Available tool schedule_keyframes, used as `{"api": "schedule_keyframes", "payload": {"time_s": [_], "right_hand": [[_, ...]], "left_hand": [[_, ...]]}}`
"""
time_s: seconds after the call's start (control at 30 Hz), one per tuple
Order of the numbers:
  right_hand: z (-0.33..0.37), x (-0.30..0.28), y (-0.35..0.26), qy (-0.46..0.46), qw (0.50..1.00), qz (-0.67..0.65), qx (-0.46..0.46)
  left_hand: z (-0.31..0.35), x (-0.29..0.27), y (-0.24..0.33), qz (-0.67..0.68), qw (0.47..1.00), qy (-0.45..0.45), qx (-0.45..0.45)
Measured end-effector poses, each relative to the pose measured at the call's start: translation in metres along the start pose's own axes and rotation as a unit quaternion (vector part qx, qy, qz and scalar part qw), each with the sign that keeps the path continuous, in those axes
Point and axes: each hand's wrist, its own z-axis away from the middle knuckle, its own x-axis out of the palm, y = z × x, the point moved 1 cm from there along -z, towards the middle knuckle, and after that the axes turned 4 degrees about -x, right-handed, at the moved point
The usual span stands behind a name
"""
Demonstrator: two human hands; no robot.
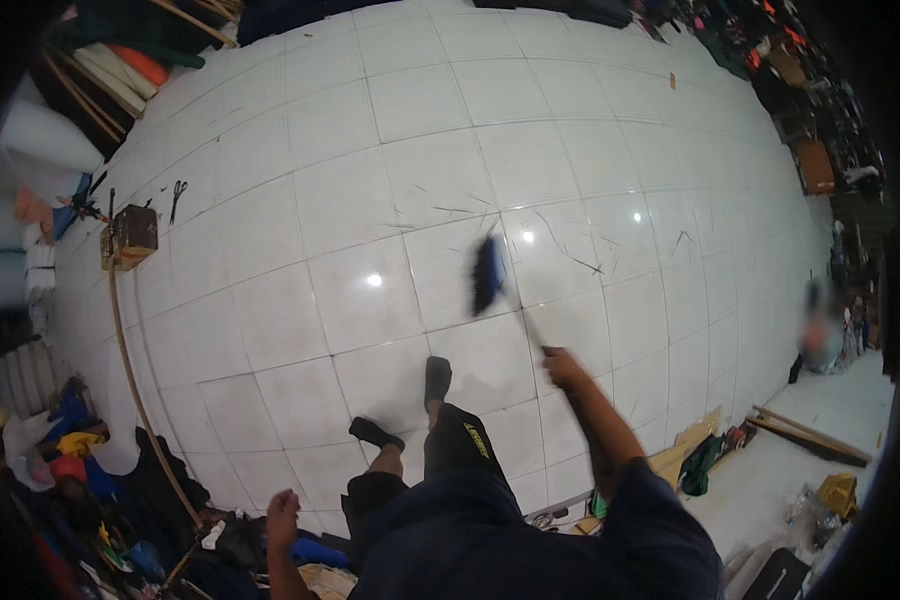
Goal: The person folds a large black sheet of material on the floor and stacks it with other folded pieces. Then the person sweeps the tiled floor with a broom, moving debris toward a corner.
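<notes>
My right hand (566, 369) is closed round the handle of a broom (535, 325), held out in front of me to the right. Its dark and blue bristle head (487, 275), smeared by motion, is at the tiled floor (370, 210). Thin dark scraps (560, 240) lie scattered beyond the bristles and to their right. My left hand (283, 515) hangs low at my left side with its fingers curled in, and nothing shows in it. Nearest to it is a heap of dark cloth (240, 540).
Scissors (177, 200) lie by a brown box (133, 237) at the left. A long wooden strip (135, 380) runs down that side beside piled fabrics (80, 460). Cluttered goods (810, 90) line the far right. Boards (810, 437) and a green item (705, 465) lie at the near right.
</notes>
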Motion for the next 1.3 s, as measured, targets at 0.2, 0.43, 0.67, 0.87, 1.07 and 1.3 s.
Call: {"api": "schedule_keyframes", "payload": {"time_s": [0.2, 0.43, 0.67, 0.87, 1.07, 1.3], "right_hand": [[0.055, -0.105, 0.007, 0.228, 0.962, 0.107, 0.105], [0.196, 0.022, -0.152, -0.1, 0.972, -0.2, 0.07], [0.109, 0.184, -0.351, -0.331, 0.932, -0.105, -0.105], [-0.023, 0.322, -0.479, -0.246, 0.932, 0.041, -0.262], [-0.101, 0.116, -0.349, -0.096, 0.983, 0.04, -0.148], [-0.096, -0.049, -0.298, 0.345, 0.916, 0.105, 0.173]], "left_hand": [[0.011, 0.003, -0.092, -0.008, 0.992, -0.065, -0.105], [0.017, 0.019, -0.091, 0.128, 0.977, -0.022, -0.171], [-0.028, 0.003, -0.055, 0.159, 0.978, -0.031, -0.134], [-0.098, -0.06, -0.033, 0.081, 0.989, -0.033, -0.119], [-0.152, -0.176, -0.036, 0.27, 0.952, 0.115, -0.085], [-0.175, -0.212, -0.037, 0.175, 0.967, 0.065, -0.174]]}}
